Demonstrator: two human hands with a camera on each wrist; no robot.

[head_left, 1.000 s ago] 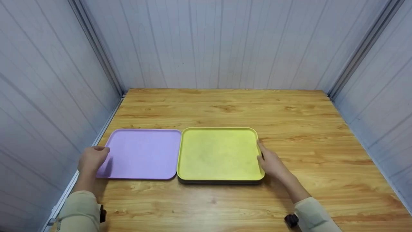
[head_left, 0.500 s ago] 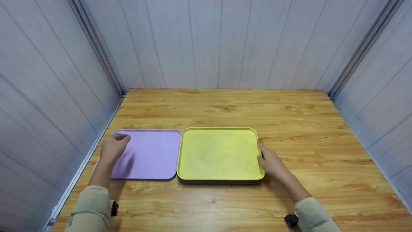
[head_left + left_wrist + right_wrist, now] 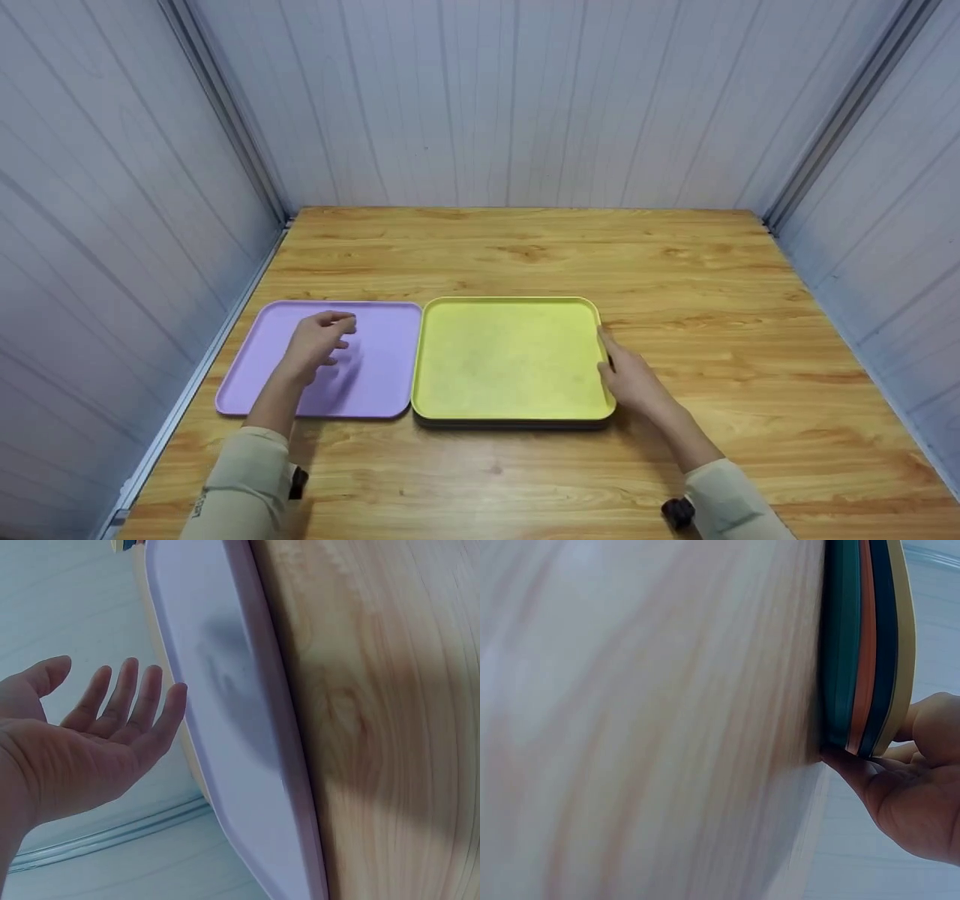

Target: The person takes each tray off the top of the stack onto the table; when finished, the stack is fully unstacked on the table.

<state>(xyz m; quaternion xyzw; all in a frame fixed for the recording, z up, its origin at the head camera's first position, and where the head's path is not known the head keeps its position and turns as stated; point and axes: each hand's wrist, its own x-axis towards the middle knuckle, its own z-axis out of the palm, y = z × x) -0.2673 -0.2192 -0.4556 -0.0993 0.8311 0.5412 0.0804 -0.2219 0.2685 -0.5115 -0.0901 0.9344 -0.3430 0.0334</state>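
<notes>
- Yellow tray (image 3: 514, 360) tops the stack (image 3: 514, 424) near the middle of the table (image 3: 525, 255); its long axis runs left to right, short edges at either end.
- Under it, the head view shows only a dark band; the right wrist view parts this into a green tray (image 3: 842, 645) at the bottom, then an orange tray (image 3: 867, 637), then a dark blue tray (image 3: 886, 630), their far ends cut off.
- The purple tray (image 3: 386, 352) lies flat just left of the stack, long axis also left to right; whether the edges touch, I cannot tell.
- The left hand (image 3: 313, 346) hangs over the purple tray, fingers loosely bent and spread apart, hiding part of its surface and casting a shadow on it.
- The right hand (image 3: 634, 379) holds the right edge of the stack, thumb at the yellow rim, fingers reaching down to the lowest tray; some fingertips are hidden.
- Pale sleeves (image 3: 739, 499) run out of the head view at the bottom; the lettering on the left one is too small to read.
</notes>
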